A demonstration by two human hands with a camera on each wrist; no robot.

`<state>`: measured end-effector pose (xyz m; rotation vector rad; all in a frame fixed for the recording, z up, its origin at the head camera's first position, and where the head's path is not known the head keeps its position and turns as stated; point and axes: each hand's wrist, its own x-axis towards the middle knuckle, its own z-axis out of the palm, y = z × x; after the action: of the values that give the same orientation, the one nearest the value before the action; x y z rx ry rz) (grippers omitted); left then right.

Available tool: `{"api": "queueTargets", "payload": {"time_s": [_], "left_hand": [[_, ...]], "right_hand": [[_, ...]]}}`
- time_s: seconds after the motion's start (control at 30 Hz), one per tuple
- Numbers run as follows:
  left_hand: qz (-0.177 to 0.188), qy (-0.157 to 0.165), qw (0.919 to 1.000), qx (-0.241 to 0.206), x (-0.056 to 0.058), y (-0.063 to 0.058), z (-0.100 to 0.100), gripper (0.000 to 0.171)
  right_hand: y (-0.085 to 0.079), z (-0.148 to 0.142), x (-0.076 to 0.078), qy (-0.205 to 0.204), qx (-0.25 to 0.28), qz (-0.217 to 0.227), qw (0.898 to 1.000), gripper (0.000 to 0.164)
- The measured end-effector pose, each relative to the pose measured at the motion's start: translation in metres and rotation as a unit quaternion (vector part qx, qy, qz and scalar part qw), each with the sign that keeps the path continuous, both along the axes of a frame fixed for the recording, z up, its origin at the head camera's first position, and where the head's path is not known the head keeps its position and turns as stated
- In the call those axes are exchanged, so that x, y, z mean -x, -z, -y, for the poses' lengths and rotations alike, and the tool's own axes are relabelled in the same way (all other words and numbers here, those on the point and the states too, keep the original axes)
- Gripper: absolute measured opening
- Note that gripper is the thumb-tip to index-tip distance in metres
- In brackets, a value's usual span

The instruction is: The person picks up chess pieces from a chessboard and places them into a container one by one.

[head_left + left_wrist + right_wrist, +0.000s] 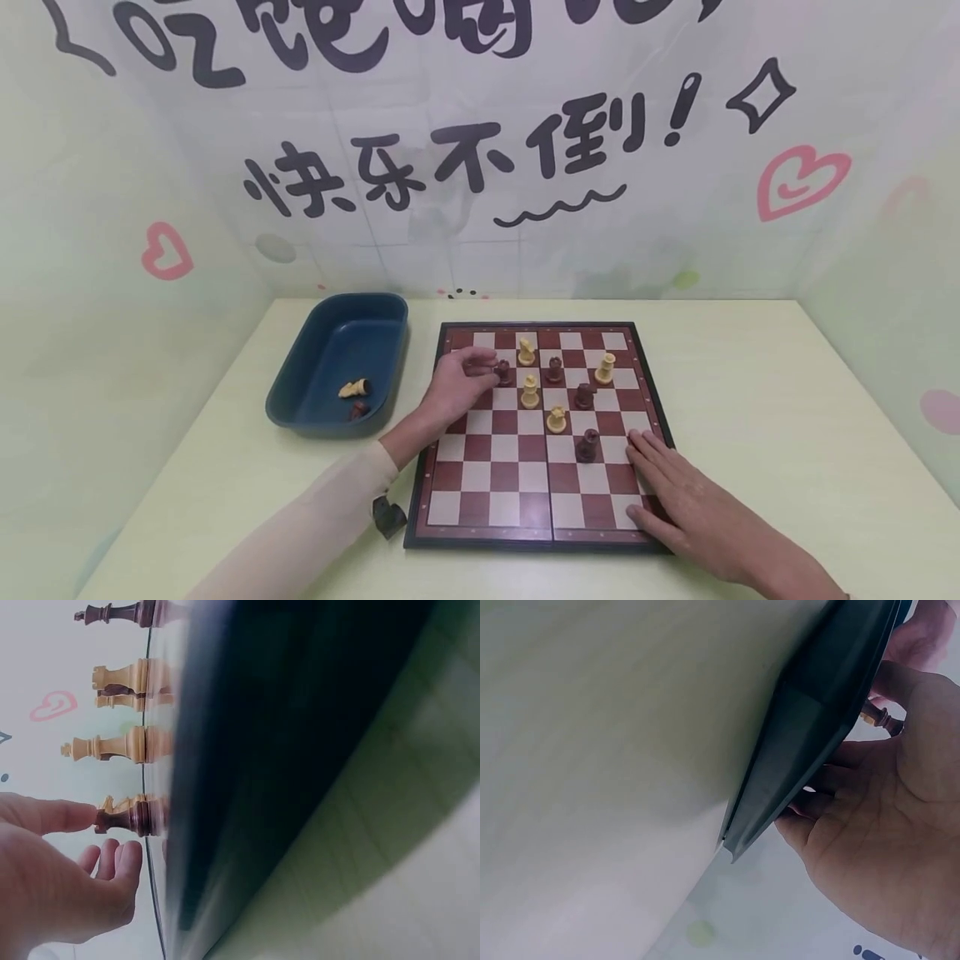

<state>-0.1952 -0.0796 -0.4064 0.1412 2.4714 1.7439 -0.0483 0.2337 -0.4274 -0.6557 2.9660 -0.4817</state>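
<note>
My left hand (459, 385) reaches over the far left of the chessboard (474, 447), its fingers beside a dark rook (504, 372). In the left wrist view one fingertip overlaps the top of that rook (118, 818), while the other fingers stand loosely bent and apart from it. Close by are a light knight (526, 352), a second dark rook (554, 369) and a tall light piece (530, 392). My right hand (686, 504) rests on the board's right edge, fingers stretched out. Near it stands a tall dark piece (588, 446).
A blue tray (281, 398) left of the board holds a light chess piece (354, 388) and a dark piece (359, 410), both lying down. Further right stand a light rook (605, 367), a dark knight (584, 396) and a light crowned piece (557, 419). Printed sheeting (480, 258) rises behind the table.
</note>
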Motion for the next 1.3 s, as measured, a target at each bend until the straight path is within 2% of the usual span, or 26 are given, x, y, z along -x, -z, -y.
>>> {"api": "queueTargets", "payload": {"time_s": [0.23, 0.43, 0.67, 0.83, 1.03, 1.2, 1.3], "left_hand": [[-0.01, 0.01, 0.9998, 0.012, 0.001, 0.003, -0.003, 0.035], [-0.015, -0.004, 0.9994, 0.032, 0.003, 0.004, -0.008, 0.033], [-0.024, -0.001, 0.9979, 0.06, 0.005, 0.002, -0.012, 0.028], [-0.029, 0.002, 0.998, 0.056, 0.009, 0.004, -0.012, 0.026], [-0.042, 0.004, 0.9979, 0.048, 0.013, 0.0, -0.011, 0.025], [-0.037, 0.019, 0.9984, 0.037, 0.01, 0.003, -0.011, 0.026], [-0.036, 0.016, 0.9986, 0.036, 0.007, 0.006, -0.006, 0.026]], "right_hand": [[0.0, 0.002, 0.001, 0.012, -0.009, 0.017, 1.0, 0.079], [-0.001, 0.003, 0.002, 0.01, -0.013, 0.025, 1.0, 0.08], [-0.002, 0.002, 0.002, 0.006, -0.016, 0.019, 1.0, 0.079], [-0.003, 0.001, 0.002, 0.007, -0.014, 0.017, 1.0, 0.079], [-0.005, -0.001, 0.004, -0.007, 0.009, -0.002, 1.0, 0.077], [-0.001, -0.002, 0.002, 0.0, 0.008, 0.006, 1.0, 0.078], [0.002, 0.0, 0.001, -0.006, 0.018, 0.005, 1.0, 0.076]]}}
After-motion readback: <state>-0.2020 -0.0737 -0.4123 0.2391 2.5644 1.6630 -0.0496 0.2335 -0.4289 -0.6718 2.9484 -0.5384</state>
